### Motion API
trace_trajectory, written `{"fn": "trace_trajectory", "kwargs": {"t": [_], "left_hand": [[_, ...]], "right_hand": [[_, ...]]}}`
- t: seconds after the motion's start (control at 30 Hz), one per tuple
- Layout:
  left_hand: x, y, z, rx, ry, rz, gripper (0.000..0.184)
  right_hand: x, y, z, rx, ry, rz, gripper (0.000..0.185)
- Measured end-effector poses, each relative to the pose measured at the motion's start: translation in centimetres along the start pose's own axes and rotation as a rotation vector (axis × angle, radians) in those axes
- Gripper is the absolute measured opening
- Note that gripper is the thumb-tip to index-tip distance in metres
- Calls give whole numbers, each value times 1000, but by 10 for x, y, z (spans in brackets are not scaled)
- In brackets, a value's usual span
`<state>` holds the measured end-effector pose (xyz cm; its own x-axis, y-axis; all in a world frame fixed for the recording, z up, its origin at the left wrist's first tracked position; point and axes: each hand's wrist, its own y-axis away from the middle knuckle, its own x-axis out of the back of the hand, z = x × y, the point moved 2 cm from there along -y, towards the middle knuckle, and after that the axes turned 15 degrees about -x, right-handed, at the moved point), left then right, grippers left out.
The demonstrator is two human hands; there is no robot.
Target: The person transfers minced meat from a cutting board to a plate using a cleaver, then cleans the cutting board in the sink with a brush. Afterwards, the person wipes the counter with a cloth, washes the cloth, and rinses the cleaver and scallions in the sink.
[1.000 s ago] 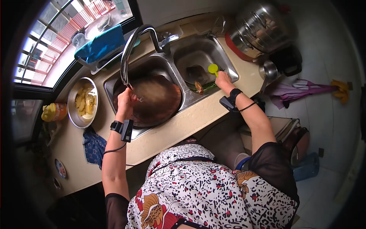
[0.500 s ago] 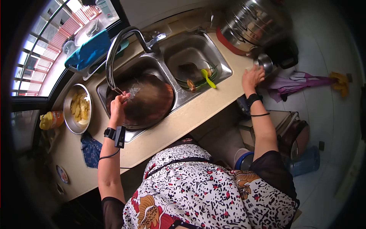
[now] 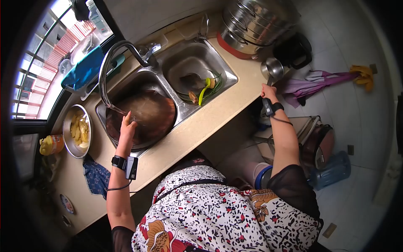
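My left hand (image 3: 127, 125) is closed at the spout end of the curved faucet (image 3: 103, 80), over the left sink basin. Under it a large round dark-brown lid or pan (image 3: 147, 111) fills that basin. At the counter's right edge my right hand (image 3: 269, 90) grips the handle of a metal ladle (image 3: 272, 68), its bowl pointing away from me. A green-handled brush (image 3: 204, 91) lies in the right basin (image 3: 189, 59), beside green stalks (image 3: 217, 84) and a brown piece (image 3: 193, 97).
A stacked steamer (image 3: 256, 21) stands at the back right, near a black pot (image 3: 293, 50). On the left are a bowl of peeled yellow pieces (image 3: 76, 140), an orange jar (image 3: 52, 145) and a blue cloth (image 3: 95, 176). A purple umbrella (image 3: 312, 84) lies beyond the counter.
My right hand let go of the green brush, which now lies in the right basin, moved right and took hold of the ladle. My left hand stays at the spout. The view has shifted.
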<state>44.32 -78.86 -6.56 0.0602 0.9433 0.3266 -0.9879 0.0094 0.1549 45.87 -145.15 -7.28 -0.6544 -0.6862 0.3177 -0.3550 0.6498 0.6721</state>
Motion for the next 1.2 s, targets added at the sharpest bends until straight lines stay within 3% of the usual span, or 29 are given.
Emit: {"fn": "trace_trajectory", "kwargs": {"t": [0.07, 0.13, 0.2, 0.23, 0.27, 0.37, 0.47, 0.5, 0.57, 0.67, 0.7, 0.77, 0.83, 0.93, 1.0, 1.03, 1.1, 1.17, 1.2], "left_hand": [[-3, 4, 13, -2, -72, 37, 62], [-10, 14, 35, -13, -103, 97, 56], [-18, 9, 18, -145, -156, 44, 52], [-20, 8, 12, -207, -184, 19, 50], [-31, 22, 53, -49, -7, 4, 44], [-63, 28, 68, -127, -69, -30, 38], [-112, 24, 72, -132, 197, -181, 35], [-134, 16, 57, -174, 305, -227, 37], [-150, 27, 106, -30, 310, -379, 55], [-186, 21, 119, 76, 357, -523, 73], [-198, 18, 123, 96, 337, -478, 72], [-214, 4, 125, 125, 508, -509, 62], [-230, -9, 122, 122, 545, -444, 50], [-241, -25, 133, 194, 565, -341, 33], [-245, -40, 127, 190, 643, -271, 18], [-244, -42, 138, 238, 738, -224, 18], [-236, -50, 155, 378, 765, -196, 20], [-237, -59, 153, 386, 755, -215, 21], [-237, -64, 150, 390, 749, -226, 21]], "right_hand": [[-1, 27, 13, 63, -3, 26, 33], [0, 78, 31, 277, 43, 5, 31], [-7, 125, 42, 235, 70, 1, 23], [-10, 155, 44, 227, 103, -69, 22], [-14, 175, 50, 237, 125, -146, 22], [-34, 226, 56, 228, 146, -429, 22], [-63, 243, 67, 137, 125, -646, 22], [-73, 247, 70, 123, 141, -687, 22], [-94, 254, 76, 95, 136, -722, 20], [-119, 261, 81, 119, 193, -704, 17], [-125, 263, 81, 136, 233, -691, 17], [-135, 258, 82, 168, 275, -719, 15], [-143, 245, 84, 355, 394, -720, 18], [-144, 232, 62, 306, 524, -881, 22], [-145, 212, 23, 127, 607, -799, 23], [-147, 196, 2, 39, 647, -757, 24], [-160, 143, -25, 296, 455, -697, 41], [-186, 96, -46, 831, 501, -492, 45], [-203, 84, -57, 887, 427, -511, 49]]}}
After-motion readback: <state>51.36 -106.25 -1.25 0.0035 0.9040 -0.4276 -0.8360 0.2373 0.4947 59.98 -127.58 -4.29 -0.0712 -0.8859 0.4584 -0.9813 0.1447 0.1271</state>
